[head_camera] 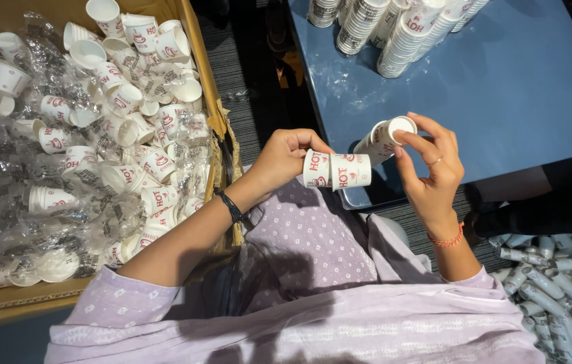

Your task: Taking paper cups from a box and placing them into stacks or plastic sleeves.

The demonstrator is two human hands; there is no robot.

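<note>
Single view, worn on the head, looking steeply down over chest and lap. Close in: left hand (284, 156) and right hand (434, 176) near the middle of the frame, forearms running back to the lower edge. Beyond the right hand, a blue bench (535, 94) reaching the top edge. Left of the left hand, a cardboard box (213, 101), cut off at the frame side.

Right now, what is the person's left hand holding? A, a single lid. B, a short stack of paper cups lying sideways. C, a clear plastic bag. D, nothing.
B: the left hand grips a short sideways stack of white paper cups, while the right hand holds another cup by its rim.
</note>
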